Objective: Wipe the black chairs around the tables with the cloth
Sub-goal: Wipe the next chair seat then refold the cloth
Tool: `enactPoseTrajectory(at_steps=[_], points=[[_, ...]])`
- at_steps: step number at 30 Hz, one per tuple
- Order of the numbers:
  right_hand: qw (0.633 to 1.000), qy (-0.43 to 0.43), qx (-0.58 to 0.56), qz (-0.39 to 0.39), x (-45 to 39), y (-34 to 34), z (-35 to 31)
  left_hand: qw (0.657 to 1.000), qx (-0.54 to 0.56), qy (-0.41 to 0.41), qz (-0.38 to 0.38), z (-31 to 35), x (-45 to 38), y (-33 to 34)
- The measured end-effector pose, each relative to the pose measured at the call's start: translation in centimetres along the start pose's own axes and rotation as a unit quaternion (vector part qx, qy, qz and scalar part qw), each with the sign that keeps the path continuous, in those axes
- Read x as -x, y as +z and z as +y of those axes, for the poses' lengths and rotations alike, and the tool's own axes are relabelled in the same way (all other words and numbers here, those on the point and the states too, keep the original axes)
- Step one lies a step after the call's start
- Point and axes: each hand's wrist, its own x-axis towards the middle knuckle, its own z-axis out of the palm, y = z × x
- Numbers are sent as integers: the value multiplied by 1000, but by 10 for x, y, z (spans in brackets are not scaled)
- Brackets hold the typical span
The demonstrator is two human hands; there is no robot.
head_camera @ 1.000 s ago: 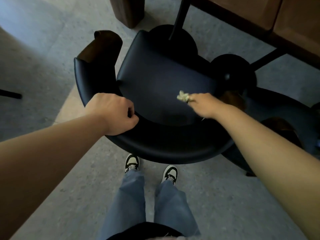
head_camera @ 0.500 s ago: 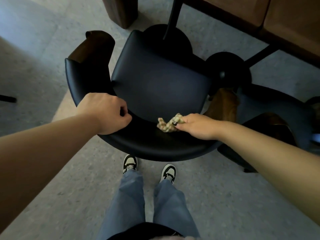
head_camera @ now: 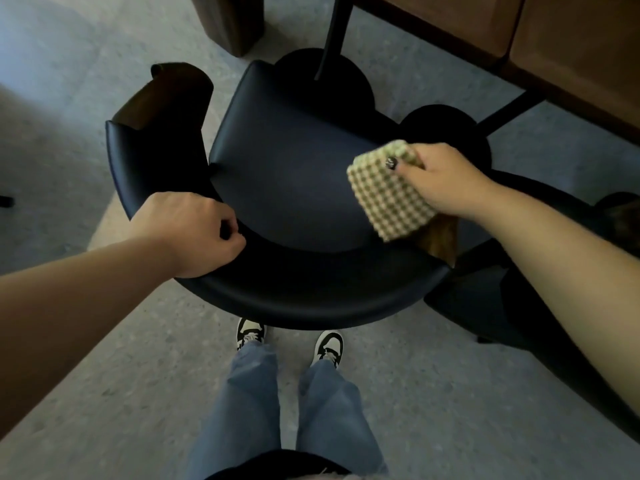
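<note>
— Where's the chair from you right now?

— Straight ahead and below. The black chair has its curved backrest nearest me, wrapping round from left to right, and the seat runs away from me toward the table. My left hand is curled over the backrest rim on the left side, gripping it to hold the chair steady.

— And the cloth?

— The checked cloth hangs from my right hand, pinched at its top edge between fingers and thumb, over the right side of the seat. It looks lifted clear of the upholstery, though from this angle I can't be sure its lower corner isn't brushing the wooden armrest beneath it.

— So which hand does the work?

— The right one. It already has the cloth and it's the nearer hand to the unwiped right arm and seat edge. I'd guess the next stroke drops onto the seat or follows the backrest's curve leftward, toward my left hand.

— Anything in the way?

— A second black chair sits tight against this one on the right, so my elbow has little room there. The table's black leg and round base stand just beyond the seat's front edge, and the other wooden armrest rises on the far left. My shoes are just behind the backrest.
</note>
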Motion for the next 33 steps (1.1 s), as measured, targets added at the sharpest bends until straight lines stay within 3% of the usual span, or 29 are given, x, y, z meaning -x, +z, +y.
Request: enactPoseTrajectory(at_steps=[2, 6, 8, 14, 20, 25, 29, 33], points=[[989, -39, 137, -25, -29, 23, 11, 1000, 1, 0, 2, 0, 0, 0], [915, 13, 306, -262, -44, 93, 44, 1000, 7, 2, 6, -2, 0, 2], [890, 35, 321, -322, -43, 107, 54, 1000, 11, 2, 8, -3, 1, 2], [912, 1, 261, -316, -32, 75, 51, 1000, 14, -4, 10, -2, 0, 1], [931, -40, 237, -275, 32, 31, 19, 1000, 13, -12, -1, -1, 1, -2], [930, -20, 210, -299, 73, 2, -16, 1000, 19, -16, -10, 1, 1, -5], [915, -15, 225, -335, 53, -7, -39, 999, 22, -22, -8, 0, 2, -3], [905, -82, 314, -274, -12, 27, -48, 1000, 20, -19, -3, 1, 2, -2]])
